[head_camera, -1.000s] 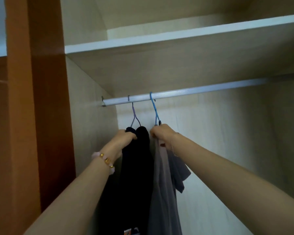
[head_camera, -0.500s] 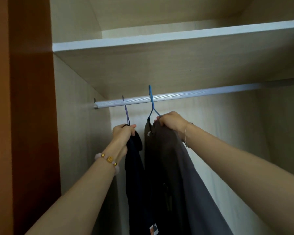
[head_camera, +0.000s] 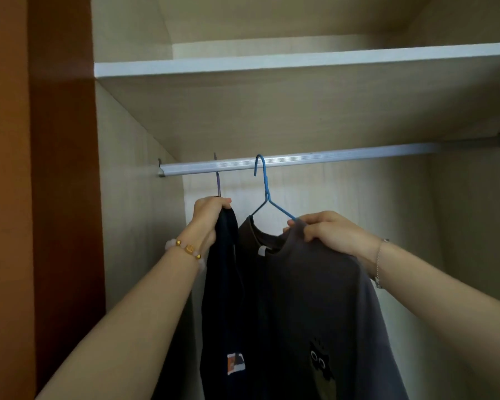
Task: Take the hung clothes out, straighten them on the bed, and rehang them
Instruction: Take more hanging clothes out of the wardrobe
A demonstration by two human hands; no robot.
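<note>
Grey-brown T-shirt with a small cartoon print [head_camera: 315, 284] hangs on a thin blue wire hanger [head_camera: 264, 192] near the left end of the pale metal wardrobe rail [head_camera: 344, 157]. Its hook lies across the rail, though I cannot tell whether it bears on the rail or has cleared it. The right hand [head_camera: 326, 230] has its fingers curled round the shirt's shoulder and the hanger arm beneath. Just beside it, nearer the rail's left end, a dark navy garment [head_camera: 223, 284] hangs from a purple hanger [head_camera: 218, 184], with the left hand [head_camera: 208, 215] gripping its top. Above runs a white-edged wooden shelf [head_camera: 272, 63]. This looks like the taking-out step. Next, each hook likely needs lifting up and over the rail, then drawing clear without snagging the other.
</note>
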